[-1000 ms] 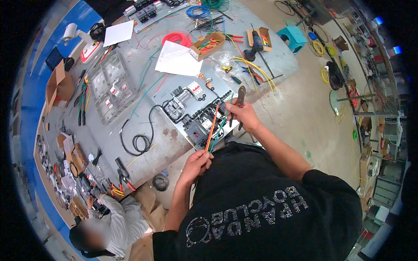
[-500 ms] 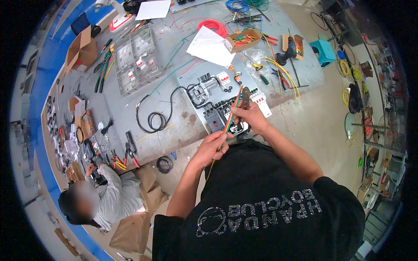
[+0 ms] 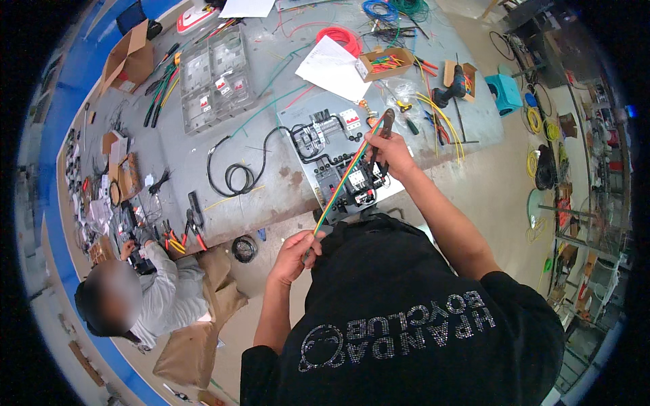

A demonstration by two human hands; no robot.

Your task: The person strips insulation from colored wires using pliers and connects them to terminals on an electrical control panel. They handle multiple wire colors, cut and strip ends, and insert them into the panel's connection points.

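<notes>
A slim bundle of coloured wires (image 3: 344,186), with red, yellow and green strands, runs taut and slanting between my hands. My left hand (image 3: 294,256) is closed on its lower end, near my body. At the upper end my right hand (image 3: 393,155) pinches the bundle and also holds dark-handled pliers (image 3: 388,122), whose exact kind is hard to make out. Beneath the wires lies a mounting plate (image 3: 308,116) at the table edge. It carries breakers (image 3: 350,120), terminal blocks (image 3: 313,139) and black wiring, partly hidden by my right hand and the bundle.
Left of the plate lies a coiled black cable (image 3: 238,177), then a clear compartment box (image 3: 215,81). Behind are paper (image 3: 333,68), a red wire coil (image 3: 340,40) and a carton of wires (image 3: 386,62). A drill (image 3: 452,88) lies right. Another person (image 3: 159,284) works at the left.
My left hand has moved down and left, so a longer stretch of the wire bundle shows between my hands. My right hand, with the pliers, has shifted slightly up.
</notes>
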